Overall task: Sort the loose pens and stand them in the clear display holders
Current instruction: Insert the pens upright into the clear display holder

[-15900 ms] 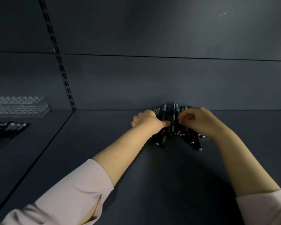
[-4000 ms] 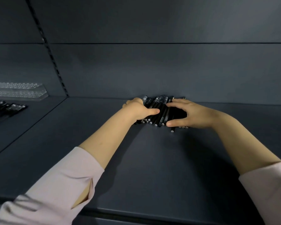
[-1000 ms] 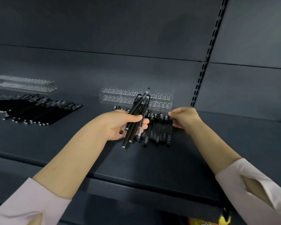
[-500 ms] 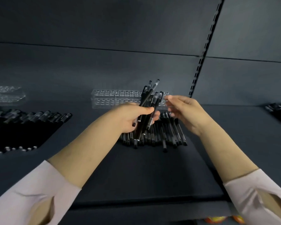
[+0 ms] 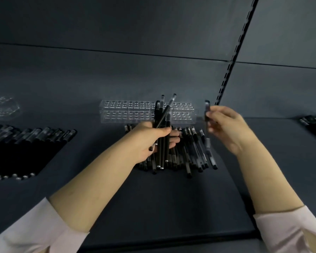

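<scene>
Dark grey shelf (image 5: pixel 171 207) carries a loose pen pile (image 5: pixel 190 156), with the clear display holder (image 5: pixel 135 112) at its 12 o'clock. The left hand (image 5: pixel 150 141) grips a bundle of black pens (image 5: pixel 159 117). The right hand (image 5: pixel 228 128), blurred, pinches a single pen (image 5: pixel 206 110).

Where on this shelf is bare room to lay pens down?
Bare shelf lies along the front edge, before the loose pile. There is more between that pile and the left pen row, and right of the right hand. Crowded: the pile up to the clear holder.
</scene>
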Demonstrator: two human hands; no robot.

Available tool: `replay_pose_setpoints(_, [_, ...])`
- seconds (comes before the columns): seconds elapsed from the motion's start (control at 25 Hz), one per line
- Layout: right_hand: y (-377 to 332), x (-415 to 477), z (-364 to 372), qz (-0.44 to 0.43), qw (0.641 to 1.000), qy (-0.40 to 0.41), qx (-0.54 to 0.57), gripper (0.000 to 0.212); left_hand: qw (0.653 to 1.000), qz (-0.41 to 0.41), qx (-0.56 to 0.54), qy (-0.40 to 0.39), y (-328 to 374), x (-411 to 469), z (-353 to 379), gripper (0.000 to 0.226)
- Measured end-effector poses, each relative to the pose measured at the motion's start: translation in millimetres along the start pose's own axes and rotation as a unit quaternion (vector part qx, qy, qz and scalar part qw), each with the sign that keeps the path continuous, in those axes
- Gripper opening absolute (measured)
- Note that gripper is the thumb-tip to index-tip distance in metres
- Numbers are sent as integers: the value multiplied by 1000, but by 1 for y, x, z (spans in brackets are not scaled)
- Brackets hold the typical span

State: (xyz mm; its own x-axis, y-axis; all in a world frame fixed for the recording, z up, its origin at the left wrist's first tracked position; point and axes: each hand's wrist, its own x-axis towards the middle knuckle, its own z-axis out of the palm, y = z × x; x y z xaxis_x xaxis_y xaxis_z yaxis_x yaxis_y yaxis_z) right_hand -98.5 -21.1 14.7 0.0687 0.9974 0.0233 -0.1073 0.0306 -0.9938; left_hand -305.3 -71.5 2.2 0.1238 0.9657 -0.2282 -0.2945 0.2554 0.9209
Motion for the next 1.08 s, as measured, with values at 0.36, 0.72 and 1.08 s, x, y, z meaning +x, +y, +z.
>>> replay_pose_setpoints(0.36, [19, 9, -25, 76, 955, 52, -282, 5, 999, 6, -12, -36, -1, -7, 6, 18])
replay_pose_setpoints(0.72, [22, 4, -17, 37, 949, 8, -313, 10, 1000, 12, -10, -24, 0, -6, 4, 24])
replay_pose_setpoints(1.08, [0, -21, 36, -26, 974, -192, -120, 16, 998, -1, 8, -66, 8, -28, -13, 19])
